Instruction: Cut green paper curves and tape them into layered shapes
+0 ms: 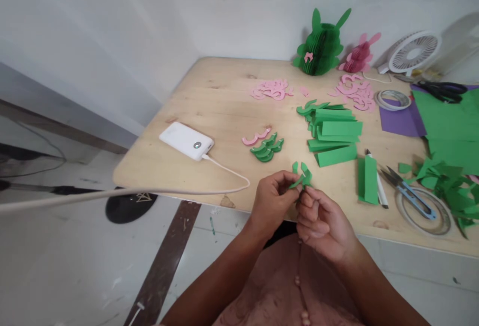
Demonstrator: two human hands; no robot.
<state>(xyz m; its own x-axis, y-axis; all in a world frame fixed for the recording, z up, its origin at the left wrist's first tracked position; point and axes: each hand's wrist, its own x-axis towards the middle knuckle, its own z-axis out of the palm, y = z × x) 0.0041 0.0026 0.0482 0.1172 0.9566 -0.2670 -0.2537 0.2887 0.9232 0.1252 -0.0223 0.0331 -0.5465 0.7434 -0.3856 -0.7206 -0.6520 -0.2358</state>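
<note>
Both hands meet at the table's front edge around a small green paper cutout (306, 175) with curved, pointed ends. My left hand (275, 197) pinches it from the left. The fingers of my right hand (325, 219) are curled, with thumb and fingertips closed on its lower right side. Just beyond them lies a small pile of curved green paper pieces (265, 149) beside a wavy pink paper strip (256, 137). Folded green paper strips (339, 130) are stacked to the right, and one more folded green strip (367, 180) rests by a white marker (382, 189).
Blue-handled scissors (415, 197) lie over a tape roll (443, 216) near green scraps (454, 191). Pink cutouts (275, 89), a green paper rabbit (320, 49), a pink one (359, 57) and a fan (415, 53) are at the back. A white power bank (183, 140) trails a cable leftward.
</note>
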